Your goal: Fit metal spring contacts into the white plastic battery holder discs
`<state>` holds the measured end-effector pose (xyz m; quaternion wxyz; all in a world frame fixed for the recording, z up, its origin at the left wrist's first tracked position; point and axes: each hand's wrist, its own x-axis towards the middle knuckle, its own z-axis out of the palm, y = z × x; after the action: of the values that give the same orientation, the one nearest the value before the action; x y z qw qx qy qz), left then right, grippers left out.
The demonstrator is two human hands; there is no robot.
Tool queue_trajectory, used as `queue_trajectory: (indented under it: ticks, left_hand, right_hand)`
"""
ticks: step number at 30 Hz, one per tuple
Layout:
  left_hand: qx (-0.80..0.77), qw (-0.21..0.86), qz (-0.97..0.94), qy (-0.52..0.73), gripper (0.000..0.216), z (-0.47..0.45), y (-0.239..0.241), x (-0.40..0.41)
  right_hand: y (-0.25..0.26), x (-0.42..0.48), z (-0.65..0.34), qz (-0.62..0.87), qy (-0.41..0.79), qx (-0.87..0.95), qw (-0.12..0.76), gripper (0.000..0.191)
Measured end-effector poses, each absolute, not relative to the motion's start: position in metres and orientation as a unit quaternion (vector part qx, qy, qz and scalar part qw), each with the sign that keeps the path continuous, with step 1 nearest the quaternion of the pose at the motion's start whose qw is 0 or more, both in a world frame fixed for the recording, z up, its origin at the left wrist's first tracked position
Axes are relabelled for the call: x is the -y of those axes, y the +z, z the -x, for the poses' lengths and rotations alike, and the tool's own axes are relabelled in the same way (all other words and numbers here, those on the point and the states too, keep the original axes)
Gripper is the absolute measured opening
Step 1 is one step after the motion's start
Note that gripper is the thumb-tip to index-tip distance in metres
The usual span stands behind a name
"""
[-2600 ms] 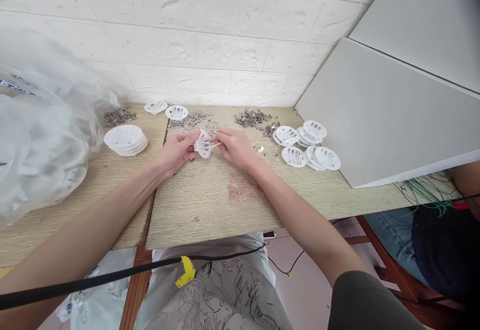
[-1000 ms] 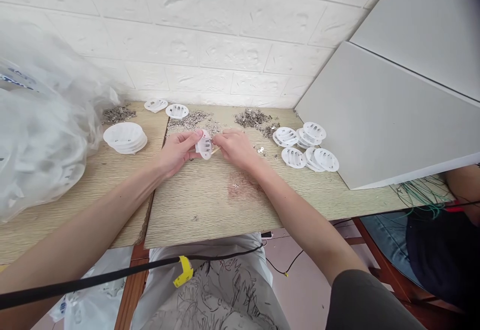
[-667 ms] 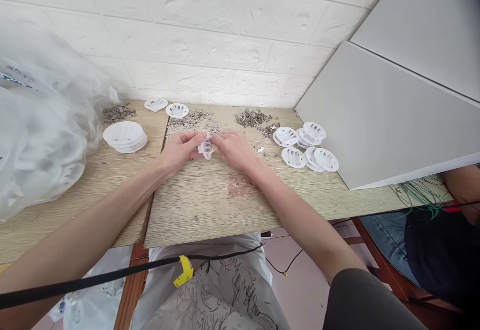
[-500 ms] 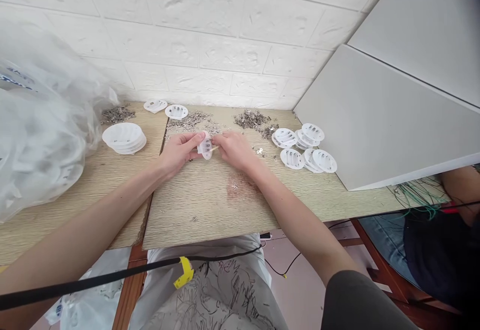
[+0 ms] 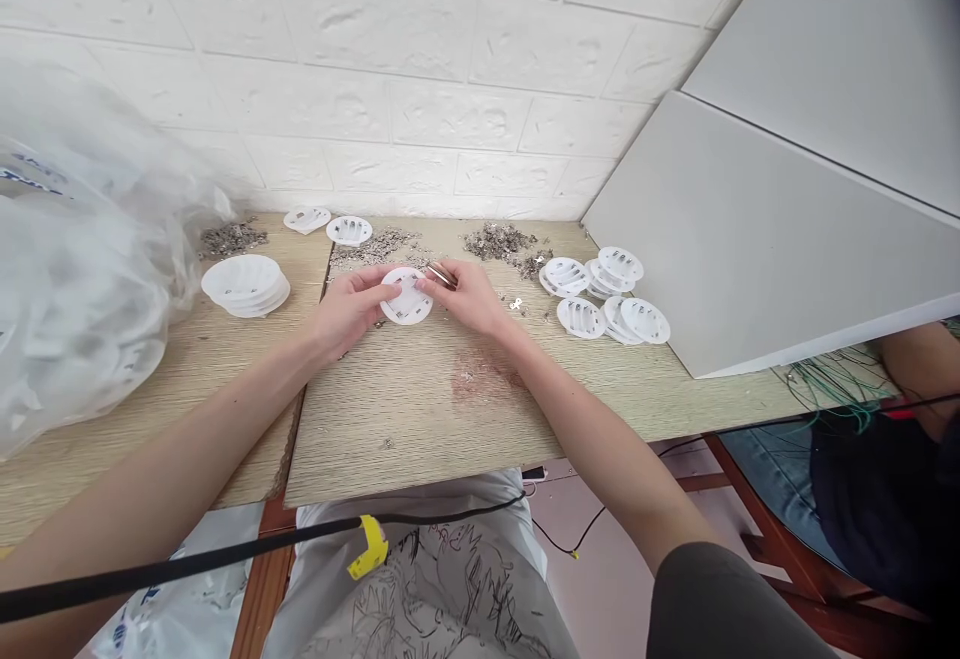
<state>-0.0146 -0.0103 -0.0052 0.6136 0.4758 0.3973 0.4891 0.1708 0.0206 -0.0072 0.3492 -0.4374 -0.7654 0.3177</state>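
Observation:
My left hand [image 5: 346, 305] grips a round white plastic disc [image 5: 406, 298] with slots, its flat face turned toward me above the wooden table [image 5: 420, 399]. My right hand [image 5: 466, 295] pinches the disc's right edge and also holds a thin stick-like tool [image 5: 442, 275] between its fingers. Both hands meet at the table's middle, just in front of heaps of small metal clips [image 5: 501, 239].
A pile of finished white discs [image 5: 607, 291] lies to the right, beside a slanted grey panel [image 5: 757, 239]. A stack of white discs [image 5: 245, 284] and a big clear plastic bag [image 5: 75, 269] sit left. Two more discs [image 5: 349, 230] lie near the wall. Another person's arm [image 5: 919, 369] shows at far right.
The disc was held edge-on and worked with the stick; it has now been turned so its flat round face points toward me. Both hands stayed in place.

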Motion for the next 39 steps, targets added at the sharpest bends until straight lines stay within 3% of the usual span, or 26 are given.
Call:
queue_trajectory:
  ticks: [6,23,29,33,39]
  left_hand:
    - [-0.473,0.479,-0.576,0.464,0.040,0.016,-0.004,0.013]
    - [-0.462,0.152,-0.782,0.390,0.020,0.020,-0.006,0.011]
    - [-0.474,0.137,-0.786,0.373,0.025,0.022,-0.002,0.013]
    - [-0.493,0.206,-0.778,0.329,0.025,0.030,0.006,0.009]
    - [-0.489,0.291,-0.812,0.131,0.017,0.026,0.029,-0.003]
  right_hand:
    - [-0.011,-0.021,-0.169,0.403,0.335,0.767,0.370,0.026]
    - [-0.012,-0.015,-0.165,0.387,0.311,0.793,0.354,0.038]
    - [-0.011,-0.015,-0.164,0.375,0.310,0.800,0.351,0.035]
    - [-0.004,-0.014,-0.167,0.378,0.319,0.792,0.358,0.029]
    - [-0.001,-0.025,-0.178,0.413,0.291,0.758,0.413,0.035]
